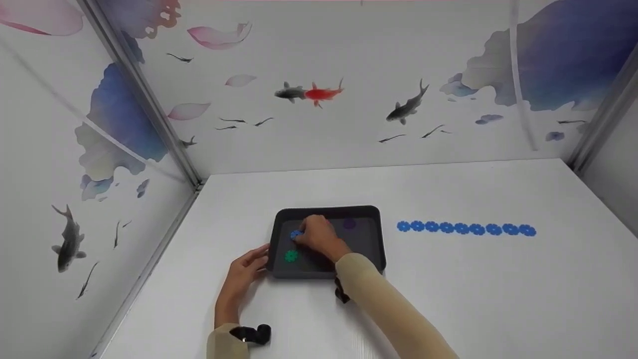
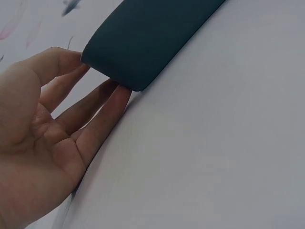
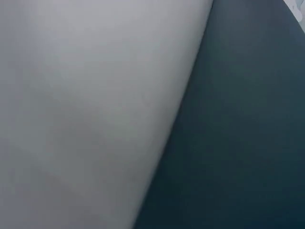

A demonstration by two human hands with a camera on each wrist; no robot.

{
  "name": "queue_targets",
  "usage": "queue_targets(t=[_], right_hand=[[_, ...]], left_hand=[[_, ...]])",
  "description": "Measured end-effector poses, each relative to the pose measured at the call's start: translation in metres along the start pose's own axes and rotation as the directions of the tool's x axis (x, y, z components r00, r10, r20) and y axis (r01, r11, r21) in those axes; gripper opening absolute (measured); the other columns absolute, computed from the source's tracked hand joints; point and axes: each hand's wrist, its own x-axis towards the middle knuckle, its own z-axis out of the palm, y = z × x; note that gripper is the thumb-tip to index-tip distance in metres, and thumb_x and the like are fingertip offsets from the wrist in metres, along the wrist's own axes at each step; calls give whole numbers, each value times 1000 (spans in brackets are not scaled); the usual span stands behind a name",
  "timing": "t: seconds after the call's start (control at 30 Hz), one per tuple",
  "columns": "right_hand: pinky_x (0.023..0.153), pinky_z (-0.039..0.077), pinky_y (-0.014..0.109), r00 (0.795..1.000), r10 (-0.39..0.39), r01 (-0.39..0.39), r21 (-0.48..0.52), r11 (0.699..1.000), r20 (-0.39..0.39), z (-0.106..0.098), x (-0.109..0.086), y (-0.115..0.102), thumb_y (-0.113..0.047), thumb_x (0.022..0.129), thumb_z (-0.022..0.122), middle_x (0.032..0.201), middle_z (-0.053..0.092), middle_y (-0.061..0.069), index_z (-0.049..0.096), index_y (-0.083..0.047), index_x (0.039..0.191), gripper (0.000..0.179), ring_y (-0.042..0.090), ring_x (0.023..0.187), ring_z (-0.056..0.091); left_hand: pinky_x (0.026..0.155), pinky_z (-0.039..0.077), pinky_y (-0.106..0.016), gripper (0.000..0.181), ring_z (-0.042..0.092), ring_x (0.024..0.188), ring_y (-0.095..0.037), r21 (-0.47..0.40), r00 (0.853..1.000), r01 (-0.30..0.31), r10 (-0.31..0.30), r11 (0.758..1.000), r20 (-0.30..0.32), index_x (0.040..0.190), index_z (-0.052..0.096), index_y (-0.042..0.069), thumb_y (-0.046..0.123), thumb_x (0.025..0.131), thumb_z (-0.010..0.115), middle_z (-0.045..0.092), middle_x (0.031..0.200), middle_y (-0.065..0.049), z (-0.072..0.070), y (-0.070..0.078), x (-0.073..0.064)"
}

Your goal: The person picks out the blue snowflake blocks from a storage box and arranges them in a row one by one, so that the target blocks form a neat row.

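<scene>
A dark rectangular tray [image 1: 324,274] rests on the white table with a few flower-shaped plastic pieces inside. My right hand [image 1: 319,234] reaches into it and pinches a blue flower-shaped piece [image 1: 295,234] between thumb and fingertips, low over the tray floor. Just in front of that lies a green flower-shaped piece [image 1: 291,256]; toward the back right is a purple piece [image 1: 349,223]. At the tray's left wall, my left hand [image 1: 242,271] touches the corner with extended fingertips, seen closer against the tray wall [image 2: 138,43] in the left wrist view. The right wrist view shows only tray wall [image 3: 238,133] and tabletop.
Right of the tray, a straight row of several blue flower-shaped pieces [image 1: 462,228] runs across the white table [image 1: 473,299]. White panels printed with fish and petals enclose the table at the back [image 1: 349,139] and sides.
</scene>
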Motion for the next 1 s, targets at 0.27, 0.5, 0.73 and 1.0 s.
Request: queue_targets(t=[0.27,0.5,0.73,1.0], right_hand=[[80,60,35,998,-53,54,26,998,-43,-25,-6,4,-20,86,78,101,76,10,77,0,103,26,17,82,66],[76,59,31,996,-65,66,25,997,-56,-44,-16,16,-23,88,77,99,67,10,76,-1,105,28,17,81,63],[69,56,26,993,-91,99,112,989,-70,-60,-27,31,-24,87,78,92,64,8,77,-2,104,27,14,77,58],[71,55,26,992,-68,86,173,981,-108,-84,-45,45,-25,86,79,92,65,4,77,-8,105,25,16,80,57]], left_hand=[[101,55,-37,40,64,121,-28,-7,1000,-15,15,1000,2,139,60,11,17,100,60,59,142,-18,1,-1,0],[99,56,-37,40,65,119,-28,3,1000,-18,18,1000,-11,139,60,9,16,100,60,59,141,-19,1,0,0],[99,56,-37,39,64,121,-27,11,1000,-12,12,1000,-17,139,61,10,16,100,60,60,141,-18,1,-1,-1],[102,54,-39,39,64,121,-27,15,1000,-16,16,1000,-10,138,61,11,17,99,61,60,141,-17,1,-1,0]])
